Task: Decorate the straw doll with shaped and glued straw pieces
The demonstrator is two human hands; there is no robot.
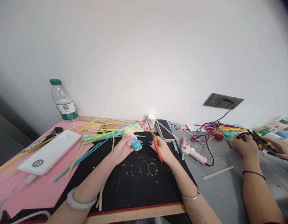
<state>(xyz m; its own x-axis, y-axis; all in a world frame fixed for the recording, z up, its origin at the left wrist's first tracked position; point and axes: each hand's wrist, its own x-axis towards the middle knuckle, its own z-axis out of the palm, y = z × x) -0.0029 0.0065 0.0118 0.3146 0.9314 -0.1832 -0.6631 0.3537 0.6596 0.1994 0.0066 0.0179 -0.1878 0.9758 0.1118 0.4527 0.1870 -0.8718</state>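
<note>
My left hand is closed around a small fuzzy figure in yellow, pink and teal, held over a black mat. My right hand grips orange-handled scissors, blades pointing up toward a lit candle. A bangle sits on my left wrist and a thin bracelet on my right. Both hands are close together above the mat, which is strewn with tiny clippings.
Coloured straws, a white power bank on pink paper, a water bottle, a phone and a pink glue gun lie around. Another person's hands hold pliers at the right, near bright pipe cleaners.
</note>
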